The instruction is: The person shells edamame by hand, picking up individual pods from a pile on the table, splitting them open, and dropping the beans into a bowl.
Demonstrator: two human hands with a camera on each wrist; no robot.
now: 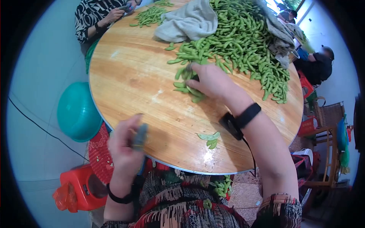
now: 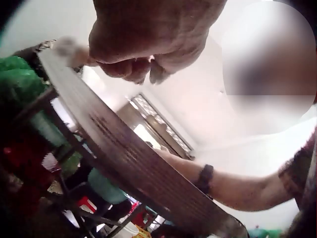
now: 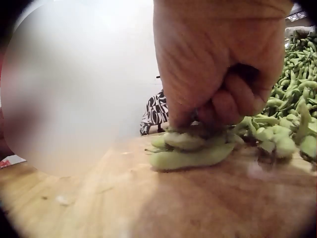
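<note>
My right hand [image 1: 211, 79] is at the near edge of the pile of green pods [image 1: 239, 41], fingers curled down on a few pods [image 1: 181, 86]. From the right wrist, the hand [image 3: 218, 64] pinches down onto pods [image 3: 190, 156] lying on the wood; its fingertips are partly hidden. My left hand [image 1: 125, 146] hovers blurred over the table's near-left edge, a grey-green band or cover [image 1: 140, 136] by its fingers. In the left wrist view that hand [image 2: 153, 39] has loosely curled fingers, with no pod visible in them.
Loose pods [image 1: 213, 140] lie on the round wooden table [image 1: 129, 87] near its front edge. A grey cloth [image 1: 188, 22] partly covers the pile. Beside the table are a teal basin [image 1: 79, 112] and a red stool [image 1: 81, 188]. Another person's hands [image 1: 116, 14] are at the far left.
</note>
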